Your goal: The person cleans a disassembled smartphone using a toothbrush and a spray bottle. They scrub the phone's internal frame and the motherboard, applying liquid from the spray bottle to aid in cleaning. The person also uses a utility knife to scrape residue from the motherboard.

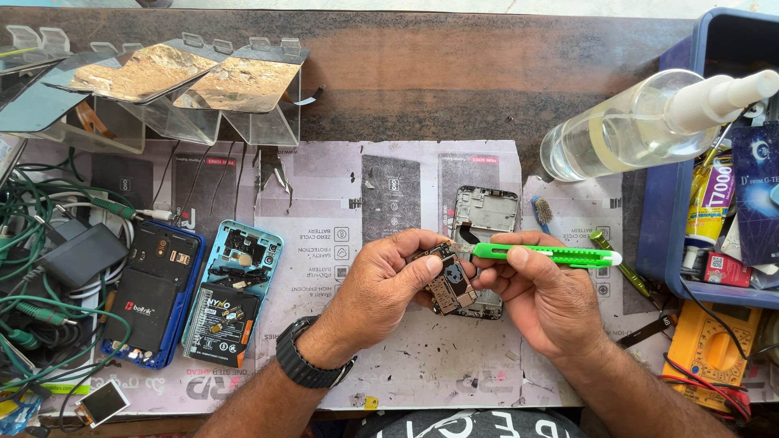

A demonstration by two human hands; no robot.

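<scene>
Down on the bench (pixel 454 97), dark weathered wood, pale printed paper sheets (pixel 324 235) lie flat under my work, marked with grey rectangles and small black symbols. At the right, a blue plastic bin (pixel 661 235) holds glossy packets: a yellow-and-red tube pack upright against its near wall, a dark blue card beside it, a small red box below. A clear plastic spray bottle (pixel 625 130) lies tilted across the bin's rim, part full of clear liquid. An orange multimeter (pixel 710 345) sits at the bench's right edge.

To the left, two opened phones lie side by side: a dark blue one (pixel 154 292) with a black labelled battery, a light blue one (pixel 231 292) with another black battery. Green cables (pixel 32 308) tangle beside them.

At centre, my left hand (pixel 381 288) has its fingers clamped on a small phone circuit board (pixel 450 280), coppery and metallic, thumb on top. My right hand (pixel 544 296) grips a green plastic utility knife (pixel 548 255), fingers closed round it, its tip touching the board's upper edge. Behind both rests a black phone frame (pixel 484 212).
</scene>
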